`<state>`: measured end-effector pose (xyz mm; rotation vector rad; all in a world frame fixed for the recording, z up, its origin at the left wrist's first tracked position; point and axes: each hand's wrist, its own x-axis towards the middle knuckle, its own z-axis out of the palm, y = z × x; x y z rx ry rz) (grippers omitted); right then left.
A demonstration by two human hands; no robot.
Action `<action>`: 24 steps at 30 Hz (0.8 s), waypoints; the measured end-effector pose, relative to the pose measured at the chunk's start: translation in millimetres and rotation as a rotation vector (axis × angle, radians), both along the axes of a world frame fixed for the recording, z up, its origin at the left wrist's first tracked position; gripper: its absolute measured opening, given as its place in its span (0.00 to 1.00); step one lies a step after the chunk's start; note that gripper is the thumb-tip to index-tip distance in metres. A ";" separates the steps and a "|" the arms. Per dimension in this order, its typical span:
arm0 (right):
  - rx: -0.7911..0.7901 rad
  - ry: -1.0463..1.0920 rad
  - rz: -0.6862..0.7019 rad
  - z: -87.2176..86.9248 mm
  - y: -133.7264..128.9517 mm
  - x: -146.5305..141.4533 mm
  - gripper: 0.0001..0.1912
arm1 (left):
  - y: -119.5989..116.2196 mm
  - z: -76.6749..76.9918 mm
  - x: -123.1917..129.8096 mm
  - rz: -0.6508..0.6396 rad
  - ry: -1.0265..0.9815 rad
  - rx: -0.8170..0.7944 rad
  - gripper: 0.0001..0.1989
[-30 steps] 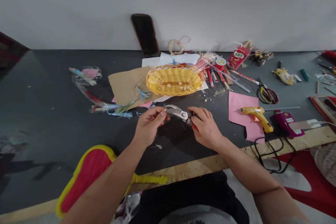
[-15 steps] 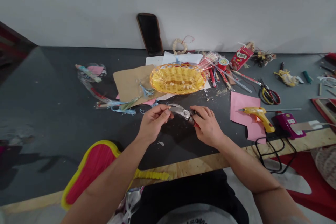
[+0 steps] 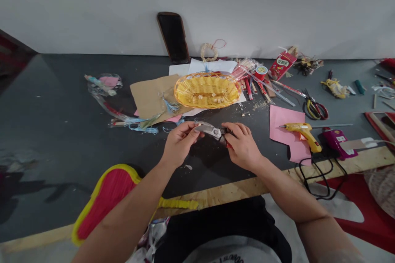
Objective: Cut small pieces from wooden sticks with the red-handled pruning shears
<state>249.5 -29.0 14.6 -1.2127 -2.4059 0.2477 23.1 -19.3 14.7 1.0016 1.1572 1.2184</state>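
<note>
Since the earlier frame, your hands have barely moved; the shears' blades look slightly closer together. Your left hand [image 3: 180, 144] pinches a small pale piece [image 3: 198, 124] between thumb and fingertips, at the blade tips. Your right hand [image 3: 242, 146] wraps the handles of the shears [image 3: 211, 130]. Beyond them, apart, sits the yellow basket [image 3: 208, 82]; the glue gun [image 3: 304, 131] lies well to your right. Dark tabletop [image 3: 203, 168] runs between your wrists to the wooden front edge [image 3: 222, 193]; a pale wall [image 3: 111, 12] rises behind. Your forearms angle inward over that edge, hands just above the table.
</note>
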 end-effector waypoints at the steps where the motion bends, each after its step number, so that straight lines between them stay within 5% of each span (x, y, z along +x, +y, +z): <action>1: 0.000 0.001 0.000 -0.5 0.0 -0.3 0.14 | 0.0 0.3 0.1 -0.001 0.005 0.003 0.20; 24: 0.020 0.032 0.080 0.2 6.5 5.3 0.09 | 0.1 -7.0 -4.4 0.000 0.067 -0.015 0.17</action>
